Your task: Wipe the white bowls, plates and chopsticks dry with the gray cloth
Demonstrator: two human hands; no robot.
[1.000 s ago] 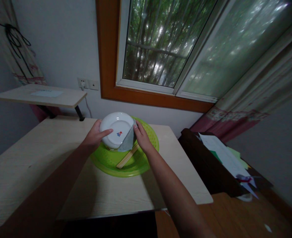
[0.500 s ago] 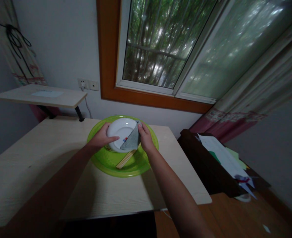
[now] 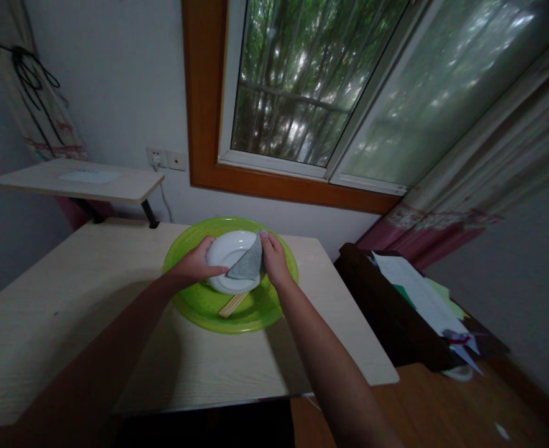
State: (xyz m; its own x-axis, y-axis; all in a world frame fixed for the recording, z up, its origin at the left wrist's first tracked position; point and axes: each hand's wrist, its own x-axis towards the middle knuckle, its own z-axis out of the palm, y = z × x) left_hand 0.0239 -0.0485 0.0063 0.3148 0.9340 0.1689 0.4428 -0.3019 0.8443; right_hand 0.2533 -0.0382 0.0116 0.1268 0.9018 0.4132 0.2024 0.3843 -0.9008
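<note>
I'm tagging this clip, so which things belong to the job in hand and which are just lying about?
In hand: white plate in the left hand, grey cloth in the right hand, green basin under them.
Lying about: chopsticks in the basin, papers, wall shelf, socket.

The grey cloth [image 3: 247,266] under the right hand [image 3: 274,261] is covering that side of the white plate [image 3: 230,255]. The left hand [image 3: 194,266] is hiding the opposite rim. The plate is concealing the chopsticks' [image 3: 231,305] far ends just below both hands. Both forearms are running off the bottom edge.
</note>
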